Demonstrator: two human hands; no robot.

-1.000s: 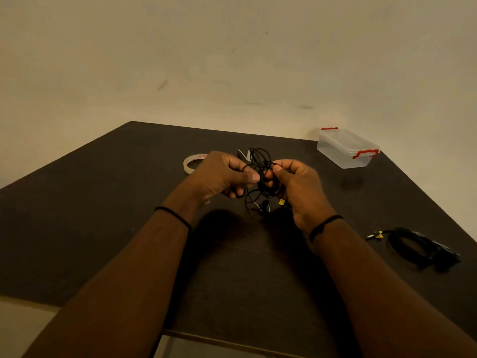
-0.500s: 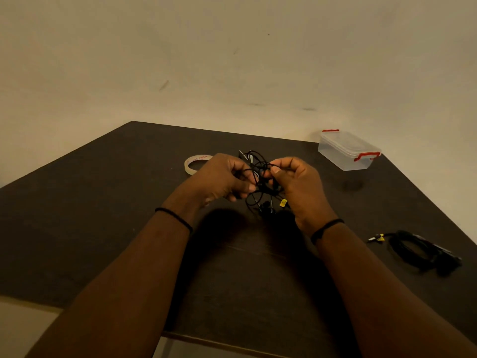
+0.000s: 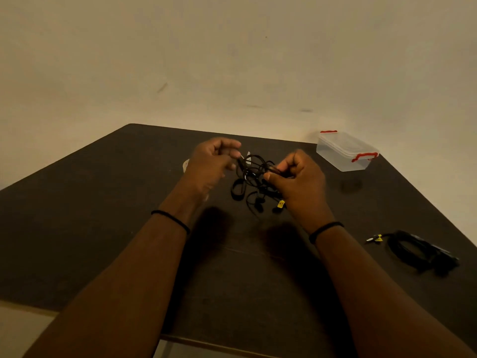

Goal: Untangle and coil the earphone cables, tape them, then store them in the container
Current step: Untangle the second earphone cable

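A tangle of black earphone cable [image 3: 254, 177] with a yellow tag hangs between my hands above the middle of the dark table [image 3: 103, 215]. My left hand [image 3: 211, 164] pinches one strand near its plug end. My right hand [image 3: 299, 182] grips the other side of the tangle. The earbuds dangle below it. A second coiled black earphone cable [image 3: 415, 250] lies on the table at the right. The clear container [image 3: 344, 151] with red clips stands closed at the far right corner. The tape roll [image 3: 185, 165] is mostly hidden behind my left hand.
A pale wall rises behind the table. The table's near edge [image 3: 219, 346] runs below my forearms, and its right edge passes close to the coiled cable.
My hands have moved apart and slightly away from me, stretching the tangle open. My left hand now covers most of the tape roll.
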